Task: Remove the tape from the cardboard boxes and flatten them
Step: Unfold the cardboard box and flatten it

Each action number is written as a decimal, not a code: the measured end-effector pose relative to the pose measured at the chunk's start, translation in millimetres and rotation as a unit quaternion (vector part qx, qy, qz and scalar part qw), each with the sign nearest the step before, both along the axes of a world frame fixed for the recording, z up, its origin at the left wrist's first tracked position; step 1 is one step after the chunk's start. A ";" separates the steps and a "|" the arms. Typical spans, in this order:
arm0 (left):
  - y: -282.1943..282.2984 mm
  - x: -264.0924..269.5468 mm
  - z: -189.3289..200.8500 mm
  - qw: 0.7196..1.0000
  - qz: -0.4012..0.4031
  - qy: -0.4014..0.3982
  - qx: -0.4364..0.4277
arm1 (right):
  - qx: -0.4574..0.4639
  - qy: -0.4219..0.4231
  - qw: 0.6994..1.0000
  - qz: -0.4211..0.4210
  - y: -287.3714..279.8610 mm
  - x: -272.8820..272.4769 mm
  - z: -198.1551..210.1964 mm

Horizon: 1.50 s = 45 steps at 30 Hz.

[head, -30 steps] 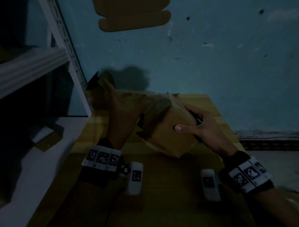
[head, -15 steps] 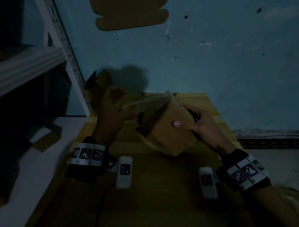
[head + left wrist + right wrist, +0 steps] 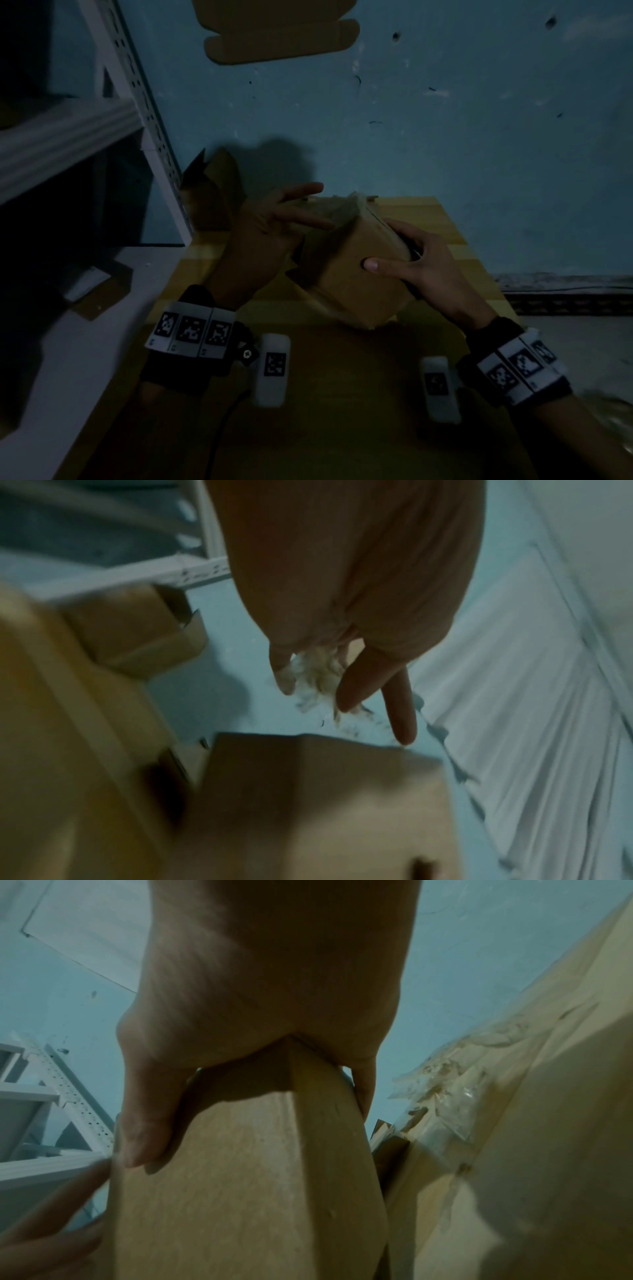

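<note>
A brown cardboard box point(image 3: 346, 281) is tilted on one corner over the wooden table point(image 3: 342, 411). My right hand point(image 3: 418, 263) grips its right side, thumb on the near face and fingers round the far edge, as the right wrist view shows on the box point(image 3: 257, 1191). My left hand point(image 3: 274, 222) is at the box's upper left with its long fingers stretched out. In the left wrist view a crumpled wad of pale tape point(image 3: 315, 680) sits pinched between thumb and forefinger, above the box point(image 3: 308, 791).
A second open cardboard box point(image 3: 212, 192) stands at the table's back left, beside a white metal rack point(image 3: 137, 102). A flattened cardboard piece point(image 3: 281, 31) lies far back. More cardboard with wrinkled clear tape point(image 3: 479, 1110) is to my right. A small packet point(image 3: 99, 291) lies on the white ledge.
My left hand drew back from the box with a pale strip of tape, then came back to the box top with its fingers spread. The right hand kept its grip on the box.
</note>
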<state>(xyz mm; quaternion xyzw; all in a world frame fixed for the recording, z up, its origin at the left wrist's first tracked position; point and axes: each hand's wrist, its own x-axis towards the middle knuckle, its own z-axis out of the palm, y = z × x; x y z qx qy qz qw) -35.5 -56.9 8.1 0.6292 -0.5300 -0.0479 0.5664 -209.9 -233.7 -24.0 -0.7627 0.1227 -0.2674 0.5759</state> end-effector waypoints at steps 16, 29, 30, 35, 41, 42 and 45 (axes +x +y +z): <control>-4.4 -8.8 -0.1 0.999 0.012 0.044 0.014 | 0.004 -0.014 1.000 -0.003 1.7 3.5 -1.2; -4.0 -8.4 -3.3 0.988 -0.034 0.150 0.000 | -0.009 -0.017 1.000 -0.005 0.9 3.3 -2.9; -4.0 -8.0 -4.6 0.990 -0.025 0.136 -0.005 | -0.009 -0.017 1.000 -0.005 0.9 3.5 -2.8; -6.9 -7.4 -6.0 0.999 0.026 -0.016 -0.030 | -0.011 -0.012 1.000 0.008 2.6 4.0 -2.4; -7.9 -0.5 -9.2 0.986 0.123 -0.047 -0.099 | -0.023 -0.007 1.000 0.014 2.9 2.2 -1.4; -6.8 -0.8 -8.7 0.985 0.135 -0.032 -0.106 | -0.021 -0.006 1.000 0.017 2.7 2.3 -1.6; -5.1 1.5 -9.6 0.989 0.100 0.002 -0.111 | -0.022 -0.004 0.999 0.028 3.2 1.6 -2.0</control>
